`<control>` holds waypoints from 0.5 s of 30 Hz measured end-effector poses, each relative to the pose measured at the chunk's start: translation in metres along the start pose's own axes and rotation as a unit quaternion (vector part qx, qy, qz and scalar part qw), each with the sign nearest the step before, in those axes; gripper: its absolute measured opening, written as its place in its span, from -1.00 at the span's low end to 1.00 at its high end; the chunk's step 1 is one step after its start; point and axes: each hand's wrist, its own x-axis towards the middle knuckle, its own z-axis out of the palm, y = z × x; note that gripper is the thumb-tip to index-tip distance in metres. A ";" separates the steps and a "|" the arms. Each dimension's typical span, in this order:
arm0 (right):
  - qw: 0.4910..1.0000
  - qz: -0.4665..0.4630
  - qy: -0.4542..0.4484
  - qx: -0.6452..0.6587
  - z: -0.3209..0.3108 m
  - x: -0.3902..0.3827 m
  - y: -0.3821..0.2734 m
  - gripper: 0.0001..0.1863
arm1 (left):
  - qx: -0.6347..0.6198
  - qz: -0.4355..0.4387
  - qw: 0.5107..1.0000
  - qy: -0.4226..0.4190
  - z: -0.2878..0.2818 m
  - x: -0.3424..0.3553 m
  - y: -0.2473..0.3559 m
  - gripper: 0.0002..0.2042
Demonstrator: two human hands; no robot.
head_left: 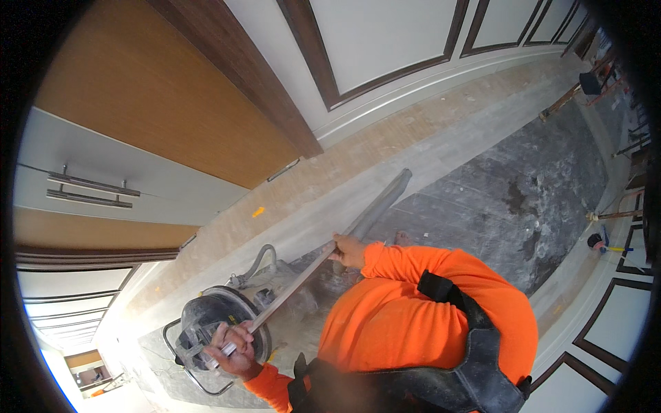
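A long, straight grey bar (pixel 375 206) runs slantwise in front of me, with dusty, lighter faces. Its far end points up and to the right over the floor; what it is made of I cannot tell for sure. My right hand (pixel 350 252) grips it around the middle. At the near end, my left hand (pixel 236 350) has its fingers closed around the bar, and a shiny, pale tip shows there. Just under the left hand stands a dusty shop vacuum (pixel 213 316) with a black round top, a metal frame and a grey hose (pixel 260 256).
Grey, dust-streaked tiles (pixel 509 199) cover the floor, bordered by a beige strip (pixel 385 103). To the left is a wooden door (pixel 158 89) with metal bar handles (pixel 93 189). Panelled white walls (pixel 392 41) line the corridor. Ladders and tools (pixel 599 241) stand at the right.
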 end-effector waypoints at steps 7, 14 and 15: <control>1.000 -0.028 0.000 0.003 -0.020 -0.032 -0.044 -0.73 | 0.108 -0.004 0.992 0.068 0.031 -0.006 -0.030 -0.38; 0.996 0.089 -0.022 0.011 0.023 -0.070 -0.015 -0.72 | 0.012 0.029 0.999 -0.020 0.004 0.006 0.029 -0.33; 0.996 0.085 -0.007 0.005 0.026 -0.067 -0.010 -0.72 | 0.009 0.022 1.000 -0.018 0.004 0.006 0.030 -0.33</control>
